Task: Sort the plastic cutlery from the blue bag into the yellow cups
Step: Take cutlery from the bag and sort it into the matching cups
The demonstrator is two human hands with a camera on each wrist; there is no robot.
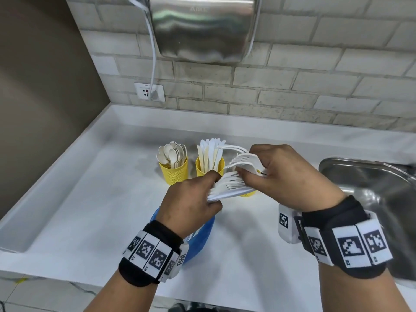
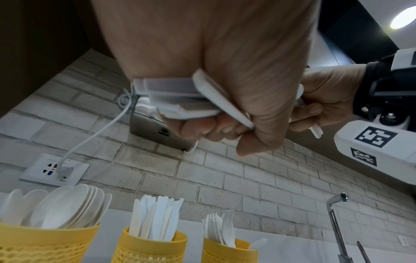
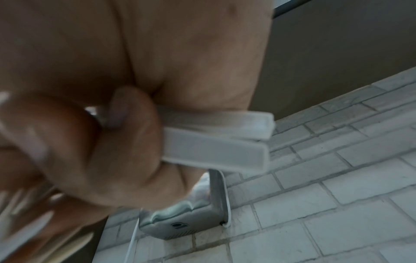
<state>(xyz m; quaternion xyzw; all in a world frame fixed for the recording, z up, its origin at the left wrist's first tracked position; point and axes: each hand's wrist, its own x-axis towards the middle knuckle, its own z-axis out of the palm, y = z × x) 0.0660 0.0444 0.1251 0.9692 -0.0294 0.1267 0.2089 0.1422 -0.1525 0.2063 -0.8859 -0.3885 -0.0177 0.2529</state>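
Right now my left hand (image 1: 191, 199) is clenched round a fanned bundle of white plastic forks (image 1: 229, 188), and my right hand (image 1: 286, 174) grips a second bunch of forks (image 1: 244, 162), both held above the white bench (image 1: 90, 199) just in front of the yellow cups. Thin and matt white, the forks have their tines pointing left. I see spoons in the left yellow cup (image 1: 173, 173), knives in the middle cup (image 1: 209, 170), and forks in the third cup (image 2: 229, 252), which my hands mostly hide in the head view. My left wrist covers much of the blue bag (image 1: 200, 239). Blur smears my right wrist view. I can read only faint "Aike"-like lettering on the steel hand dryer (image 1: 202, 28).
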